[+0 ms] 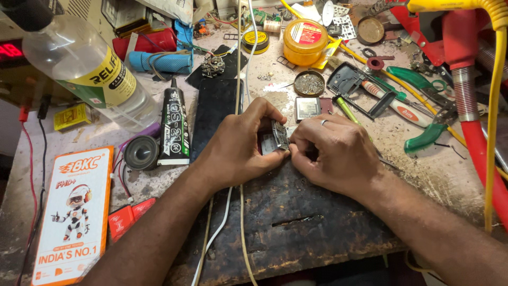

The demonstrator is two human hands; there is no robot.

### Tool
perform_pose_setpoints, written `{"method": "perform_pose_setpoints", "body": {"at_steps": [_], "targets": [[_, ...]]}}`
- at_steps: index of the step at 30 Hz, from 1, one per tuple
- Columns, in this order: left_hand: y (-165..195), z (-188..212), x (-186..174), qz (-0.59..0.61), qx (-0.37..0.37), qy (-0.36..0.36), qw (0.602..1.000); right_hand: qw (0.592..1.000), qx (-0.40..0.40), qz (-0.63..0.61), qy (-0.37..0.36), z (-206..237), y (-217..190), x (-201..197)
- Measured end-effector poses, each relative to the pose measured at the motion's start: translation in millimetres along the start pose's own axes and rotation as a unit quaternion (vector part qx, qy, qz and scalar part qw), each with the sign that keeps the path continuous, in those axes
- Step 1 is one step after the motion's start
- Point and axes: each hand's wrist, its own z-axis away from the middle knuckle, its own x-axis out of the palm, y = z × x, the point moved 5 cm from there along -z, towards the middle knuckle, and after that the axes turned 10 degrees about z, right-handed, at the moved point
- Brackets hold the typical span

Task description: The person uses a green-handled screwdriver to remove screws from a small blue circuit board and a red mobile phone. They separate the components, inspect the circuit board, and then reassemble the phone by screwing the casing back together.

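Crowding a grimy workbench (423,175), tools surround both hands (241,143) pinching a small circuit board (279,135).

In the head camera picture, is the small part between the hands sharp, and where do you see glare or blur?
Head view: the small metal part between the left hand and right hand is fairly sharp under even light; glare sits on the clear plastic bottle; the yellow hose near the right edge looks soft and bent by the wide lens.

Scuffed, matt dark work mat (296,222); glossy clear plastic bottle (84,69); shiny black glue tube (173,124); dull metal part (279,135).
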Motion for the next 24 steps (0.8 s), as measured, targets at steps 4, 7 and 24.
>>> {"method": "perform_pose_setpoints", "body": {"at_steps": [4, 7, 24], "targets": [[-1.9, -0.1, 1.1, -0.004, 0.002, 0.009, 1.0, 1.0, 0.007, -0.001, 0.005, -0.1, -1.5, -0.1], [0.5, -0.2, 1.8, -0.004, 0.036, 0.018, 0.999, 1.0, 0.011, -0.004, 0.0, 0.0, -1.2, 0.4], [0.8, 0.7, 2.1, -0.005, 0.049, 0.02, 0.999, 1.0, -0.018, 0.02, 0.012, 1.5, -1.8, 1.0]]}}
